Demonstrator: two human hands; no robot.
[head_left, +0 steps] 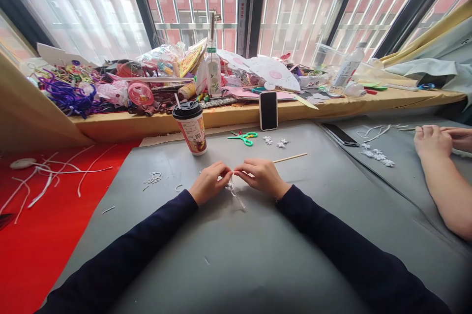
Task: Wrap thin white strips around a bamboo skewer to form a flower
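Observation:
My left hand [211, 182] and my right hand [262, 177] meet over the grey table, fingertips pinched close together. Between them they grip a white pipe cleaner [231, 187], whose bent, thin ends hang below the fingers; its exact shape is partly hidden. A thin wooden stick [291, 158] lies just beyond my right hand. To the left of my left hand is a small pile of short cut white pieces [152, 180], with a curled bit [179, 188] nearer. Green-handled scissors [245, 138] and small white flower shapes [282, 143] lie beyond my hands.
A lidded paper cup [190, 128] with a straw stands behind my left hand. A phone [268, 110] leans against the cluttered sill [236, 113]. Long white pipe cleaners [73, 171] lie on red material at left. At right are a co-worker's hands [435, 141], another phone [341, 134] and more white flowers [378, 156].

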